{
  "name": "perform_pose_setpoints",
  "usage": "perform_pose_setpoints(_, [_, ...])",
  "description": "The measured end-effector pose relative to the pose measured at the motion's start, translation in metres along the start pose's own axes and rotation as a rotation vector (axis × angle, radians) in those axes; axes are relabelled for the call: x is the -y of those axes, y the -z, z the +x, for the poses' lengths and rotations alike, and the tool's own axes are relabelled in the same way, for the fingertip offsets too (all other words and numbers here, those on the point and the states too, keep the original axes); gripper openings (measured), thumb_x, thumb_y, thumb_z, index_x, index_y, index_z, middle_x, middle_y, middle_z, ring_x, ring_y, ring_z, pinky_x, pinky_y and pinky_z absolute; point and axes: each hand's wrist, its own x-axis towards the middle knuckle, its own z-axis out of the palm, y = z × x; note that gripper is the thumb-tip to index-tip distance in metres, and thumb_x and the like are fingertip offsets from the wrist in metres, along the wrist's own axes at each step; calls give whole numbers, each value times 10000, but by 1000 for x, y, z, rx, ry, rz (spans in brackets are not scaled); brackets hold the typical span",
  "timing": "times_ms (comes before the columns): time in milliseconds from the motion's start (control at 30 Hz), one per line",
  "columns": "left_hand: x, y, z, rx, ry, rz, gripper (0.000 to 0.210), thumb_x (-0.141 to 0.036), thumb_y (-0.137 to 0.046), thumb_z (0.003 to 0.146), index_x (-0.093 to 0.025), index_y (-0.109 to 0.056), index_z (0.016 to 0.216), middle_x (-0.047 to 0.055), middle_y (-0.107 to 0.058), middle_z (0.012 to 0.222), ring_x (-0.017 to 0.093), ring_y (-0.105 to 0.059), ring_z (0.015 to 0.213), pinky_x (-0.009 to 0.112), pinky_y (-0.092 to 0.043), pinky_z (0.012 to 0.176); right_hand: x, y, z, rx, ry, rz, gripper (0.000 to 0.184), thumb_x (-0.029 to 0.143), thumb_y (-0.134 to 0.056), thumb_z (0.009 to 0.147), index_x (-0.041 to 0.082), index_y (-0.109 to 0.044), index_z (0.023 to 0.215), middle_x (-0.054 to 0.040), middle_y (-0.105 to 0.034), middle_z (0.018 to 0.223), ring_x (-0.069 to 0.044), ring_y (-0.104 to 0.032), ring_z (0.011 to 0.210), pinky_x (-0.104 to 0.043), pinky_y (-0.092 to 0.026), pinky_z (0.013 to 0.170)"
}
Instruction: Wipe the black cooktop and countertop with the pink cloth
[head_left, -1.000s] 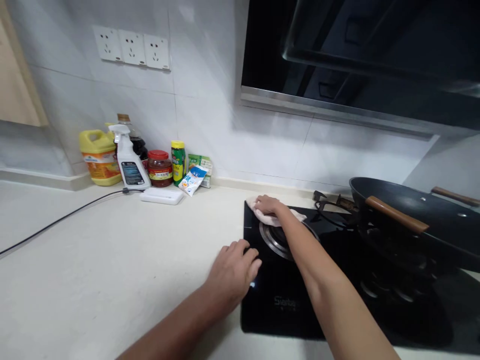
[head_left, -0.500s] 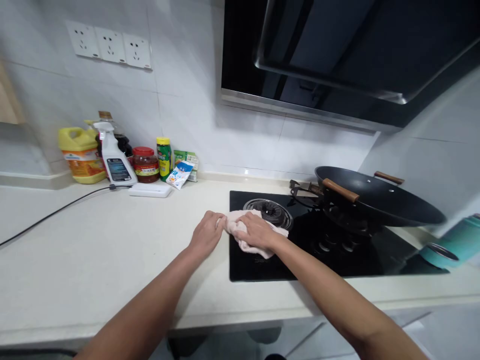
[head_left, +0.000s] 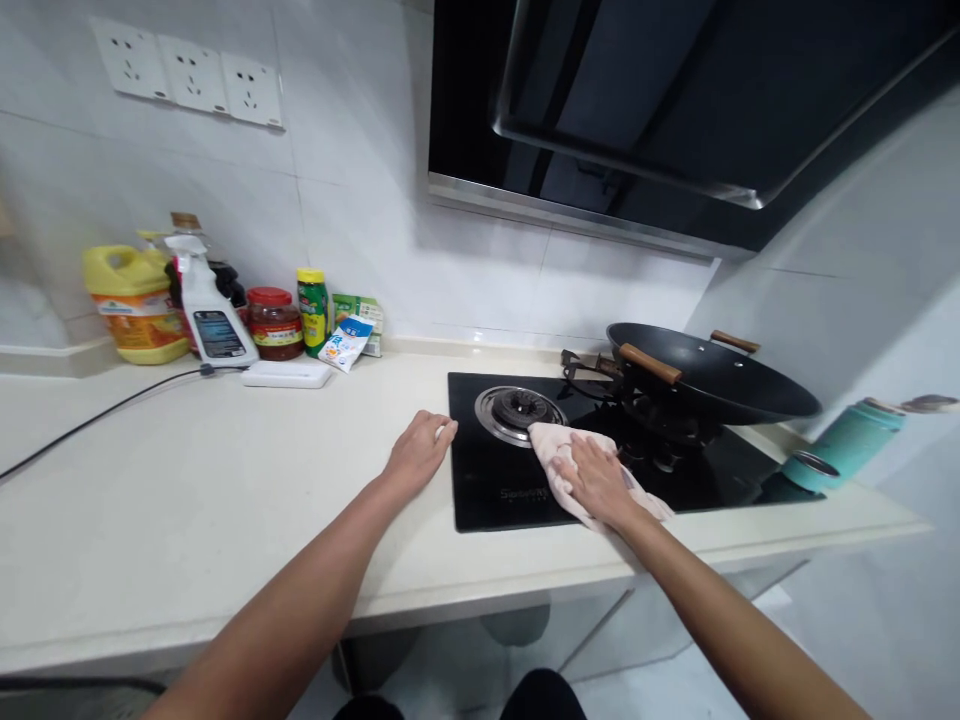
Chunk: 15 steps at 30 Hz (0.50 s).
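Note:
My right hand (head_left: pixel 596 478) presses a pale pink cloth (head_left: pixel 559 487) onto the front of the black glass cooktop (head_left: pixel 480 480), fingers bunching the fabric. The cloth spreads below and right of the left burner (head_left: pixel 523 408), its corner close to the burner's metal ring. On the counter just left of the cooktop's edge rests my left hand (head_left: pixel 420 450), fingers curled closed. A small white bit shows between its thumb and fingers, too small to name.
A black wok (head_left: pixel 720 380) with wooden handles sits over the right burner. A teal container (head_left: pixel 855 445) stands at the far right. Along the wall are a yellow jug (head_left: pixel 135 305), a spray bottle (head_left: pixel 210 305), a red-lidded jar (head_left: pixel 274 325) and packets (head_left: pixel 349 340). The range hood (head_left: pixel 600 110) hangs above.
My right hand has slid the cloth rightward, away from my left hand, uncovering the cooktop's left front. The cloth lies more spread out. My left hand stays near the cooktop's left edge.

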Motion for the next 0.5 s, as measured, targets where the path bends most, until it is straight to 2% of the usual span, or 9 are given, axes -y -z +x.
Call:
perform_pose_setpoints(133, [4, -3, 3, 48, -35, -1, 487, -526, -344, 990, -205, -691, 1107, 97, -634, 1120, 266, -619, 1098, 414, -450, 1009, 55, 12, -7, 76, 59, 179, 639, 581, -429, 994, 275, -426, 1555, -83, -294, 1671, -407, -186, 1539, -637, -225, 1178])
perform_pose_setpoints(300, [10, -7, 8, 84, -72, 24, 476, -535, -363, 958, -200, -701, 979, 91, -656, 1010, 272, -635, 1037, 407, -457, 986, 127, 26, -31, 125, 393, 393, 590, 537, -505, 963, 394, -437, 1531, -11, -311, 1668, -390, -151, 1553, -659, -162, 1194])
perform_pose_setpoints(400, [10, -6, 9, 93, -87, 42, 468, -535, -364, 943, -205, -695, 949, 87, -673, 985, 265, -643, 1006, 387, -474, 952, 137, 27, -48, 99, 556, 464, 534, 428, -555, 933, 382, -513, 1464, 2, -368, 1641, -354, -177, 1555, -618, -164, 1215])
perform_pose_setpoints(500, [8, -3, 8, 105, -98, 59, 465, -533, -353, 947, -215, -693, 949, 82, -688, 978, 260, -648, 988, 381, -483, 926, 117, 23, -53, 44, 538, 488, 451, 361, -553, 930, 324, -589, 1379, -11, -442, 1595, -300, -248, 1540, -520, -210, 1233])
